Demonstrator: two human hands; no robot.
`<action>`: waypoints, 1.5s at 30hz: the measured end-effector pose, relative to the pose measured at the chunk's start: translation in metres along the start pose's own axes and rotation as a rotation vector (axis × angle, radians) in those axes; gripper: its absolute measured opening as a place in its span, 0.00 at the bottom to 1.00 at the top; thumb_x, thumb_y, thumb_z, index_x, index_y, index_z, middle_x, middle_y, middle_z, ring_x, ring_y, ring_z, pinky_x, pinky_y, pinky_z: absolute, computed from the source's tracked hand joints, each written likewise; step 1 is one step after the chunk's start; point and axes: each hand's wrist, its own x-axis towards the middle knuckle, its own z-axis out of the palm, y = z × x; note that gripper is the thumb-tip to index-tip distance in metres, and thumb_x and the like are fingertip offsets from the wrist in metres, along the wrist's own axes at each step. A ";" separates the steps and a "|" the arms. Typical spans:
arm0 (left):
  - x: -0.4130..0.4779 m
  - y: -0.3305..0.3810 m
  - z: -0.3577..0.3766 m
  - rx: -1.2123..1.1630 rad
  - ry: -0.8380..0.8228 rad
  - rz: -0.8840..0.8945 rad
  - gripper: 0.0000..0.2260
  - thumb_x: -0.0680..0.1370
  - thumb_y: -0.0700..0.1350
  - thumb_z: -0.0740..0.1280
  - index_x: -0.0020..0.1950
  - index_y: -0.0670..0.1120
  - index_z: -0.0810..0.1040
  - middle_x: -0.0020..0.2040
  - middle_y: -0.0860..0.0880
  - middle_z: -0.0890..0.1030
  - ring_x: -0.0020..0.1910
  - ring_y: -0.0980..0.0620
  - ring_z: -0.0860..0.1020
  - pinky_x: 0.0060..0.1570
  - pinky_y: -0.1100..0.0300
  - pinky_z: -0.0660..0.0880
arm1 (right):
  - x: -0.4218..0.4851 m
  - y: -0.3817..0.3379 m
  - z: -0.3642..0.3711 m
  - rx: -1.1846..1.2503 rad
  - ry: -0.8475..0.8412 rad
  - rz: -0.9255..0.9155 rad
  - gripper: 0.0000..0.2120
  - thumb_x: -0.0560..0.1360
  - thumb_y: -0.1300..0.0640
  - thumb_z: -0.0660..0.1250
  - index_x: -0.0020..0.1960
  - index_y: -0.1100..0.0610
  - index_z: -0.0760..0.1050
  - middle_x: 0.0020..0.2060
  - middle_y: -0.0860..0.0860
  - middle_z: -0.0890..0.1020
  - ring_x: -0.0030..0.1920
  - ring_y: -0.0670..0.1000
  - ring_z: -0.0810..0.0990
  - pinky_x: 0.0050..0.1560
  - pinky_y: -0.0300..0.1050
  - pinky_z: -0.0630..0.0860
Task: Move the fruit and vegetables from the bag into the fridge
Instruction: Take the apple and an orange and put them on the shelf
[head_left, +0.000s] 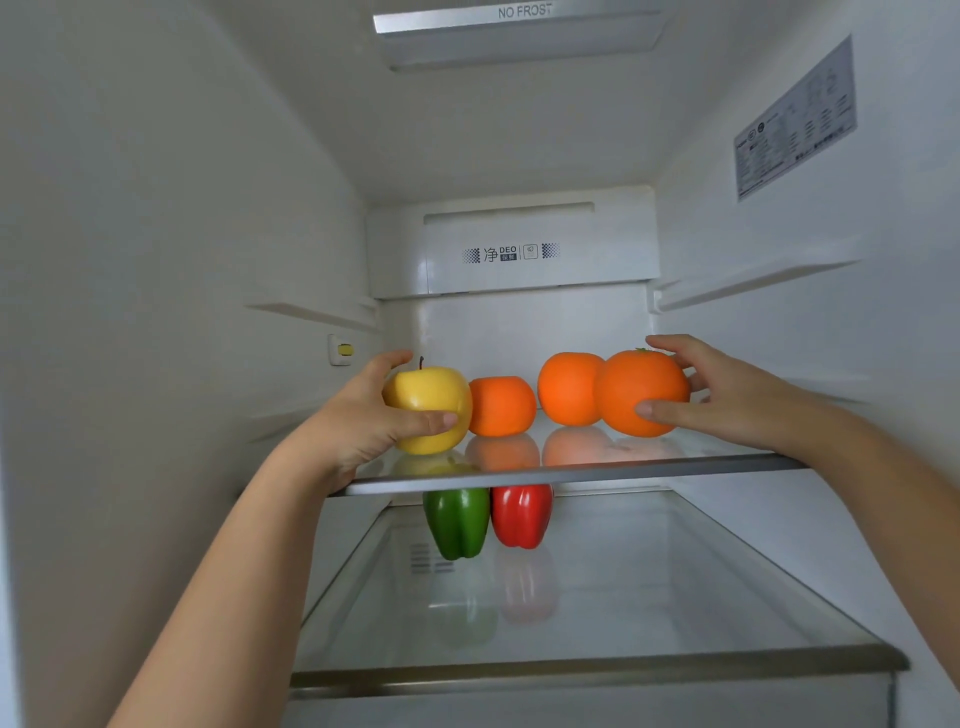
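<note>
On upper fridge shelf (571, 472): left hand (363, 421) grips yellow apple (428, 408), right hand (722, 395) grips orange (641, 389); peppers (488, 519) below.

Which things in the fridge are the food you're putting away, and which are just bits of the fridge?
Food being put away:
- round yellow apple, in the left hand
- big round orange, in the right hand
- two more round oranges on the upper glass shelf
- shiny green bell pepper and red bell pepper below

Just fridge bits:
- printed label sheet
- small yellow switch
</note>
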 end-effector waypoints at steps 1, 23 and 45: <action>-0.001 0.001 0.000 0.013 0.000 0.004 0.34 0.69 0.39 0.73 0.71 0.51 0.62 0.57 0.50 0.67 0.53 0.52 0.69 0.48 0.62 0.68 | -0.001 0.000 -0.001 0.004 0.014 -0.001 0.34 0.71 0.49 0.69 0.71 0.46 0.57 0.68 0.53 0.66 0.55 0.49 0.68 0.54 0.45 0.66; -0.097 0.004 0.005 0.554 0.384 0.499 0.17 0.74 0.49 0.64 0.61 0.45 0.73 0.60 0.48 0.74 0.59 0.52 0.72 0.57 0.69 0.64 | -0.089 -0.098 0.054 -0.278 0.425 -0.260 0.19 0.73 0.52 0.65 0.63 0.56 0.71 0.58 0.53 0.75 0.56 0.55 0.73 0.50 0.43 0.65; -0.286 -0.071 0.007 0.760 0.285 0.430 0.14 0.74 0.45 0.60 0.55 0.41 0.78 0.56 0.44 0.80 0.57 0.44 0.77 0.55 0.47 0.74 | -0.245 -0.145 0.177 -0.306 0.245 -0.269 0.21 0.71 0.52 0.58 0.59 0.60 0.75 0.55 0.57 0.79 0.54 0.54 0.73 0.53 0.56 0.76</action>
